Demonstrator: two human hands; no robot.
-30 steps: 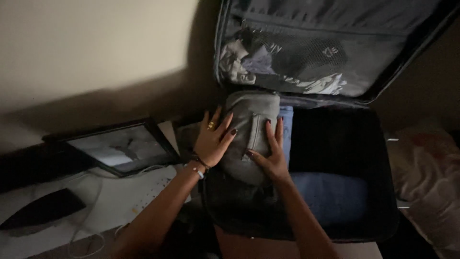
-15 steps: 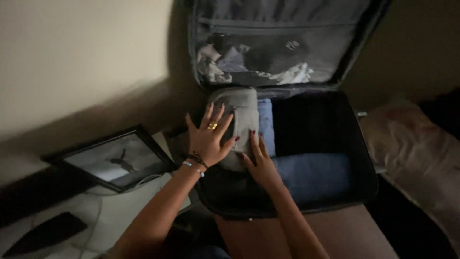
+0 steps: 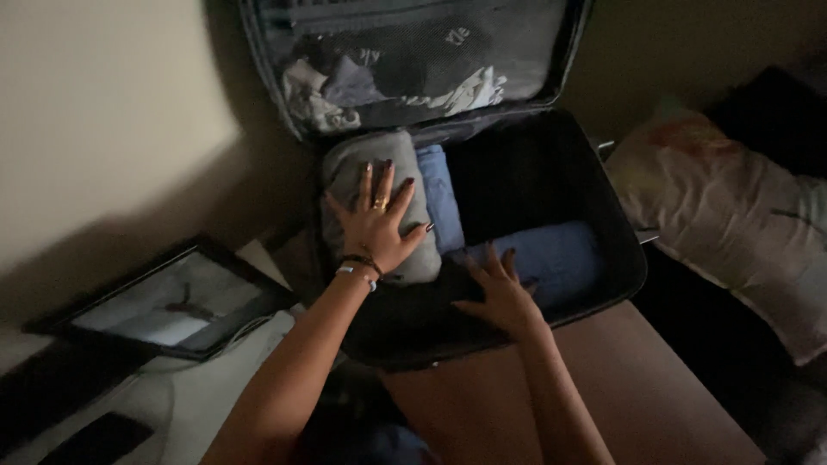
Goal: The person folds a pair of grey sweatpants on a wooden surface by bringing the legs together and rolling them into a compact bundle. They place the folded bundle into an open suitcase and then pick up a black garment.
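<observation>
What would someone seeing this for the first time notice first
The open dark suitcase fills the middle of the view, its lid propped against the wall with a mesh pocket of pale clothes. Inside, the left hand lies flat on a folded grey garment at the left side, and the right hand rests spread at the near edge, by folded blue clothes. A framed picture lies to the left, a pillow to the right.

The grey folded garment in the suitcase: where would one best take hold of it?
Probably the near short end of the grey folded garment, coming from the person's side. It lies flat and lengthwise against the suitcase wall, a blue roll flanks it, and the left hand presses its middle.
</observation>
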